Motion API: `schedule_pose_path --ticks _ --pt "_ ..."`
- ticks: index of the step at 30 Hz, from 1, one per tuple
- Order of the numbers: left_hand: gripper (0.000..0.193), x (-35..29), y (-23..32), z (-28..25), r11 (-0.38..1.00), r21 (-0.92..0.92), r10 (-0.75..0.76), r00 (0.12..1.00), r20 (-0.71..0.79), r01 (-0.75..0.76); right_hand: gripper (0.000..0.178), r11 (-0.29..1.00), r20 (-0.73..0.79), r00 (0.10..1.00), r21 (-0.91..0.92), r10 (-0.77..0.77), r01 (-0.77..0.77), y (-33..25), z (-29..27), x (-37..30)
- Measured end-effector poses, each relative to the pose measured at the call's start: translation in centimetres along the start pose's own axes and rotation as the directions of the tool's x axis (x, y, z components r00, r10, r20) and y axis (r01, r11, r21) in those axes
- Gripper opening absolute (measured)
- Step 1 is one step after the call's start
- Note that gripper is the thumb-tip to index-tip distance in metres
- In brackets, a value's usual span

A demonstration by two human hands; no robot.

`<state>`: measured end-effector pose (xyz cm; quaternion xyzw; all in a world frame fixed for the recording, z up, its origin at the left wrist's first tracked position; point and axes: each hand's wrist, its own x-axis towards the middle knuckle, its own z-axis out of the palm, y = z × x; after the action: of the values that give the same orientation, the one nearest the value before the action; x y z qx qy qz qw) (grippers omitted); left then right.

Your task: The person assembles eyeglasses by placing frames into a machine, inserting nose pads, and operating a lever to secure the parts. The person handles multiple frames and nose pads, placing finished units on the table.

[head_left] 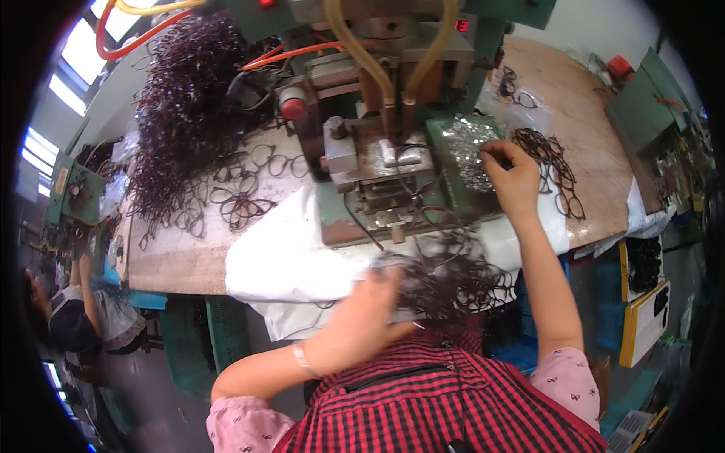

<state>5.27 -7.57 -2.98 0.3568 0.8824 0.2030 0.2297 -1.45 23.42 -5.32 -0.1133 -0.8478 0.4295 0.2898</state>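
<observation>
My left hand [361, 317], smeared by motion, is at the left side of a pile of dark eyeglass frames [461, 283] in front of the machine. Whether it grips one of them does not show. Over the right part of a green tray [472, 192] my right hand [515, 180] is closed, thumb and fingertips pinched together. Anything between those fingertips is too small to make out. Small shiny metal pieces [462, 147] lie heaped in that tray. Between my hands stands the press-like machine [377, 181], with a metal fixture [404, 157] in its middle.
A tall heap of dark eyeglass frames [189, 98] rises at the left, with loose frames [242, 192] before it. More frames [551, 162] lie right of the tray. White cloth [291, 253] covers the table's front edge. Another person [72, 321] sits at the far left.
</observation>
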Motion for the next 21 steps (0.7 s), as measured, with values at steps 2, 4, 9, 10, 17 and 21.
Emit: schedule_pose_path --ticks 2,4,9,10,17,21 --pt "0.074 1.6 2.9 2.2 0.958 -0.249 0.173 0.978 0.116 -0.140 0.016 1.000 0.083 0.996 -0.007 0.027 -0.027 -0.6 -0.5 0.8" --pt "0.063 4.1 3.6 5.7 0.805 -0.471 0.488 0.855 0.178 -0.361 0.016 0.998 0.141 0.989 -0.044 0.049 -0.044 -1.0 -0.7 1.7" --pt "0.035 3.2 1.3 -6.0 0.909 -0.160 0.392 0.659 0.642 -0.385 0.016 0.995 0.094 0.993 -0.079 0.070 -0.062 -0.3 -4.5 0.1" --pt "0.022 2.7 -2.1 -8.0 0.929 -0.152 0.367 0.793 0.485 -0.337 0.015 0.994 0.049 0.993 -0.022 0.108 -0.107 0.0 -5.4 -1.1" --pt "0.046 12.2 -19.5 -14.2 0.750 -0.200 -0.621 0.568 -0.541 0.630 0.012 0.954 0.130 0.978 0.275 -0.161 0.121 -9.0 -0.8 0.1" --pt "0.039 15.1 -27.7 -9.6 0.770 -0.345 -0.612 0.466 -0.639 0.537 0.022 0.919 0.182 0.982 0.393 -0.046 -0.029 -12.0 3.6 1.3"
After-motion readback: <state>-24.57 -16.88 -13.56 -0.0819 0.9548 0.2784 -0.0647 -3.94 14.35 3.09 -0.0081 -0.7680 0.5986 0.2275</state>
